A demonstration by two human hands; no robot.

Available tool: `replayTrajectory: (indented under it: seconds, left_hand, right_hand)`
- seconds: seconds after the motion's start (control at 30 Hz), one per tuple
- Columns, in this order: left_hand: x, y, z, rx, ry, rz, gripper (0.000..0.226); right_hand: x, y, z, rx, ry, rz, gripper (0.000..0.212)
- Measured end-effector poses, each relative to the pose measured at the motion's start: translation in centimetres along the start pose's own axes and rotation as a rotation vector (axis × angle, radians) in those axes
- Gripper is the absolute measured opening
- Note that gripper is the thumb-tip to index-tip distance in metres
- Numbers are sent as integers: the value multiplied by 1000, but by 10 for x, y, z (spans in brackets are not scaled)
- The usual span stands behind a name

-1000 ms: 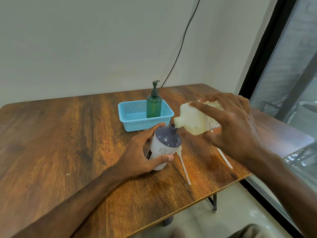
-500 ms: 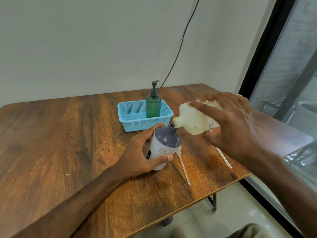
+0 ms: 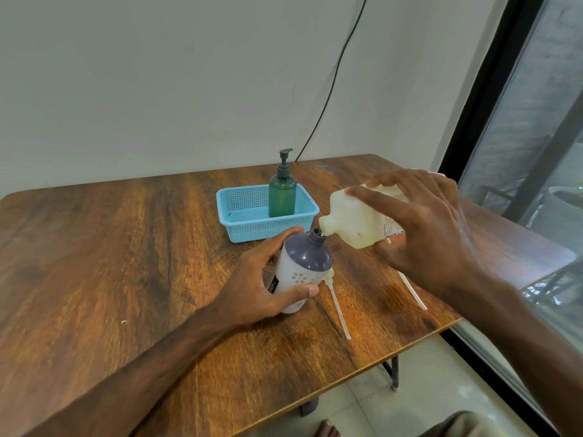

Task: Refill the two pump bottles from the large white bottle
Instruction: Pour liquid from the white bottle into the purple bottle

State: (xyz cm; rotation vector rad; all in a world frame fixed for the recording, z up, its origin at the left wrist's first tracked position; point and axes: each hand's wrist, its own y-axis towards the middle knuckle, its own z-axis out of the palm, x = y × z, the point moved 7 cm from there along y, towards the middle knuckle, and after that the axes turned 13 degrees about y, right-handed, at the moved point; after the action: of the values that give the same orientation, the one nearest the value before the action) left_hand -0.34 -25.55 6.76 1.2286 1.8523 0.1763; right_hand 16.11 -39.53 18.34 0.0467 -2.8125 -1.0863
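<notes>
My left hand grips a white pump bottle with a purple shoulder, standing on the table with its neck uncapped. My right hand holds the large white bottle tipped sideways, its spout touching the purple bottle's neck. A green pump bottle, its pump head on, stands in a blue basket behind. Two white pump tubes lie on the table: one just right of the purple bottle, the other partly hidden under my right hand.
The wooden table ends close on the right, by a window with a black frame. A black cable runs down the wall behind the basket. Tiled floor and a bare toe show below the table's front edge.
</notes>
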Motion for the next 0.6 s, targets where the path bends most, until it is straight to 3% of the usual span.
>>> replayTrajectory:
  seconds: [0.6]
  left_hand:
    - [1, 0, 1, 6, -12, -2, 95]
  right_hand:
    - [4, 2, -3, 1, -12, -23, 85]
